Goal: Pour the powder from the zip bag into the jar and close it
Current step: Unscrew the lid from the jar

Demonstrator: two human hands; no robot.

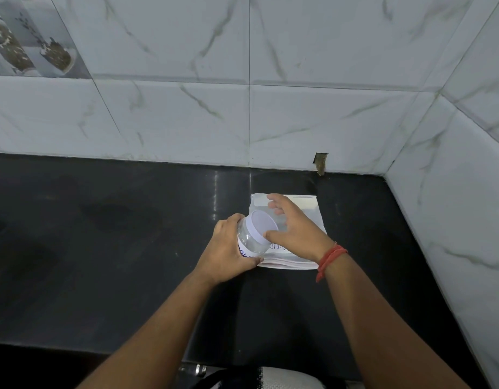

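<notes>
A clear plastic jar point(249, 241) with a white lid point(263, 223) and a handwritten label is tilted to the right above the counter. My left hand point(228, 249) grips its body from the left. My right hand point(294, 227) reaches around the lid, thumb against the rim and fingers spread over it. Under both hands a flat clear zip bag point(313, 209) with white powder lies on the counter, its sealed edge toward the wall. Part of the bag is hidden by my right hand.
The black stone counter point(116, 248) meets a white marble-tiled wall point(186, 122) at the back and another on the right point(453, 220), forming a corner. A small notch point(320, 163) sits in the wall base. The counter's front edge runs along the bottom.
</notes>
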